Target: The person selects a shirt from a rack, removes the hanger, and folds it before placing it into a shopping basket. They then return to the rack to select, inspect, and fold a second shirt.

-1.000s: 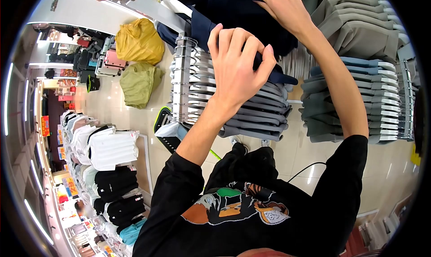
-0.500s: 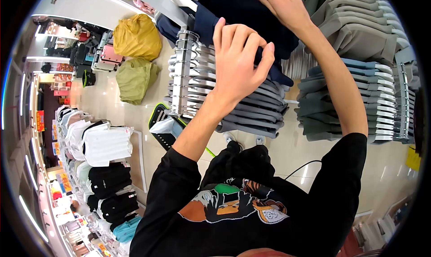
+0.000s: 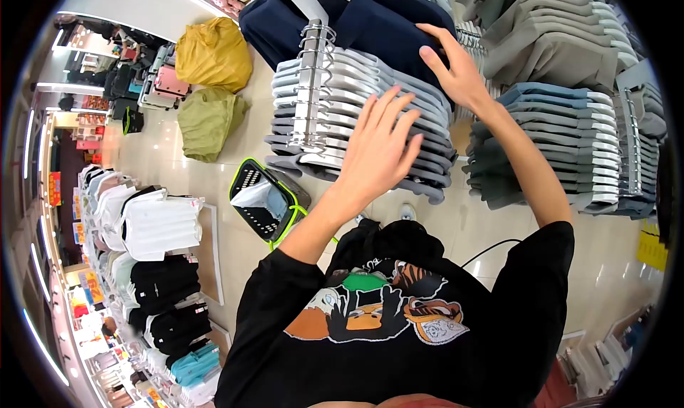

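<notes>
A navy shirt [image 3: 388,34] hangs at the far end of a metal rail [image 3: 311,87], ahead of a tight row of blue-grey and dark grey shirts [image 3: 420,134] on white hangers [image 3: 349,77]. Over the row, my left hand [image 3: 381,148] lies with its fingers stretched out and spread, fingertips at the hangers and shirt shoulders. My right hand [image 3: 459,73] is by the right edge of the navy shirt, thumb and fingers apart, fingertips right at the cloth. Neither hand is closed around anything.
To the right hang more rows of grey-green shirts [image 3: 556,45] and dark shirts [image 3: 541,148]. A black basket [image 3: 267,201] with green handles and pale cloth inside stands on the floor at left. Beyond are a yellow bag [image 3: 214,52], a green bag [image 3: 208,123] and a rack of white shirts [image 3: 160,223].
The navy shirt, earlier raised under my right hand, now hangs on the rail. My left hand has come down over the grey row, and my right hand has let go and lowered.
</notes>
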{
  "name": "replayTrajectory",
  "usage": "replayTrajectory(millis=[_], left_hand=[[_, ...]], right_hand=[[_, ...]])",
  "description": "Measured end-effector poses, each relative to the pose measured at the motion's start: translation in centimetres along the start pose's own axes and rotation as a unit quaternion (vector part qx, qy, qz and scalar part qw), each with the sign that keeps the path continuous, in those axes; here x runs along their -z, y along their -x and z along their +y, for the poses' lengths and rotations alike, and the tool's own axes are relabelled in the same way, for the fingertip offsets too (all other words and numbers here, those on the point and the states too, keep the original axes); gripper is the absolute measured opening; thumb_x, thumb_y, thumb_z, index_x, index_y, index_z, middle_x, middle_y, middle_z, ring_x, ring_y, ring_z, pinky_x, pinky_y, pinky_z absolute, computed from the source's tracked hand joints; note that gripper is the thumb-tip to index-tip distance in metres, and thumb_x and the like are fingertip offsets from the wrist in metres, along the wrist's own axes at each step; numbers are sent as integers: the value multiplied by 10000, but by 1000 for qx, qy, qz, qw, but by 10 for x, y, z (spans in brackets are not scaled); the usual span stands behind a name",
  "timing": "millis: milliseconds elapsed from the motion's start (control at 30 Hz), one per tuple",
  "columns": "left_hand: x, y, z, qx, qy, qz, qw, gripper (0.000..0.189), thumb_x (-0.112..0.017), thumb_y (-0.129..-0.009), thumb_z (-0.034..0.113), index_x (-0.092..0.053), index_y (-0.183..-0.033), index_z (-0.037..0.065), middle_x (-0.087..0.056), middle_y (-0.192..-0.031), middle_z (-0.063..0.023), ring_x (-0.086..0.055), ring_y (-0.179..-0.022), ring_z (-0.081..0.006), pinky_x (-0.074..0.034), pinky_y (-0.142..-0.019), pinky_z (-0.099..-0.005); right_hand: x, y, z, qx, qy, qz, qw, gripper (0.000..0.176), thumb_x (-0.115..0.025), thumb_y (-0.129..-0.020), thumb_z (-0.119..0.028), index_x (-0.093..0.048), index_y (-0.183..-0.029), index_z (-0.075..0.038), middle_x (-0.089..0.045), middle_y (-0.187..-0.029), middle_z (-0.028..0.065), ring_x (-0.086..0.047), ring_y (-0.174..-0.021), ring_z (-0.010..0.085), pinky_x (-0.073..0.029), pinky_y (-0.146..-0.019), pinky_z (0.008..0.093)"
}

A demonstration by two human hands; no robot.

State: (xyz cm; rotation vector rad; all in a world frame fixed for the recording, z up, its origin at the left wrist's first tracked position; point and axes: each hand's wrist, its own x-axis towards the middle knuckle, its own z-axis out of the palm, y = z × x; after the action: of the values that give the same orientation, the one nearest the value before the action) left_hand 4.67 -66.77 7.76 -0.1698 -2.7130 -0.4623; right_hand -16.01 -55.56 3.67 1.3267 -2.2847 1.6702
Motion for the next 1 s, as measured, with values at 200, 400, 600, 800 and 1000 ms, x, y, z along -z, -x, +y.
replayTrajectory(millis=[200,400,600,800,1000], left_hand=[[-8,42,-7,-3,-111,-36,993,326,-706,-887,199,-649,-1166,41,-551,-1374,-154,-460,-1376,-320,-327,-1172,-501],[-3,56,-4,-21,-93,-14,995,240,-726,-865,188,-665,-1031,27,-584,-1254,-148,-514,-1294,-333,-371,-1138,-480],[4,66,-7,-40,-67,-13,997,213,-743,-850,174,-648,-969,25,-596,-1174,-139,-539,-1230,-332,-432,-1056,-436],[13,68,-7,-62,-64,-39,995,227,-746,-842,171,-642,-978,21,-595,-1174,-137,-536,-1218,-340,-430,-1057,-439],[13,67,-12,-83,-55,-46,994,227,-723,-874,196,-651,-1024,42,-594,-1280,-134,-505,-1314,-339,-368,-1136,-478]], right_hand=[[-22,32,20,-87,63,17,994,452,-458,-1071,-391,-510,-1388,-73,-691,-1089,284,-636,-1056,492,-497,-909,504],[-7,32,64,-147,163,11,976,365,-522,-1031,-349,-620,-1170,-26,-693,-1000,256,-646,-1006,458,-499,-872,504],[19,3,67,12,125,216,968,552,-690,-928,-312,-554,-1377,-23,-585,-1272,212,-599,-1189,347,-465,-1036,412],[15,-44,59,-64,11,201,977,622,-658,-886,-186,-442,-1438,3,-541,-1361,234,-512,-1313,351,-360,-1152,379],[6,-36,61,-70,43,194,978,680,-715,-897,-325,-469,-1449,-13,-572,-1312,211,-576,-1222,316,-444,-1067,392]])
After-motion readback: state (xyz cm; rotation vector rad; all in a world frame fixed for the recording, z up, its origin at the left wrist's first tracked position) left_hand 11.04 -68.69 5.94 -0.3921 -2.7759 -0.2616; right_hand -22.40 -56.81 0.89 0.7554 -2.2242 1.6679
